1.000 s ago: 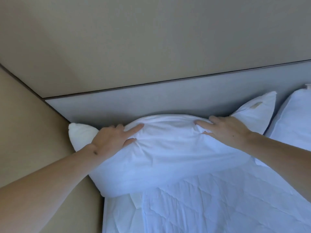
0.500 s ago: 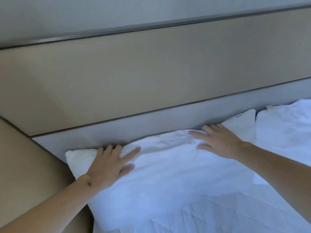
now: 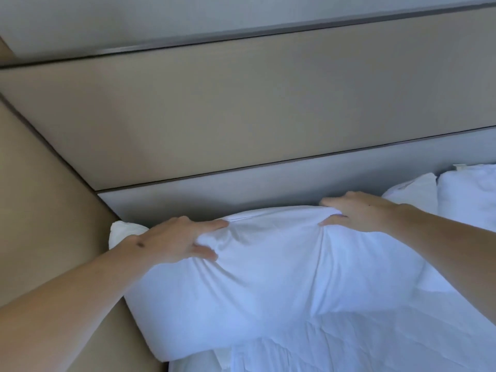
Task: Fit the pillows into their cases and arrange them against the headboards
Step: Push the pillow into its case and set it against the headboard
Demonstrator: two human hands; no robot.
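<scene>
A white cased pillow [image 3: 268,280] lies on the bed, its far edge up against the grey headboard [image 3: 241,191]. My left hand [image 3: 174,240] grips its top left edge, pinching the fabric between thumb and fingers. My right hand [image 3: 357,213] grips the top edge further right, with the cloth bunched under it. Behind this pillow a second white pillow shows its corners, one at the left [image 3: 120,232] and one at the right [image 3: 413,189]. Another white pillow [image 3: 469,197] leans on the headboard at the far right.
A beige wall panel [image 3: 241,108] rises above the headboard. A beige side wall [image 3: 40,210] closes in the bed on the left. The quilted white bedding [image 3: 349,345] fills the lower right.
Both hands went from lying flat on the pillow to gripping its top edge. The fabric is now bunched and the pillow is lifted and puffed up against the headboard.
</scene>
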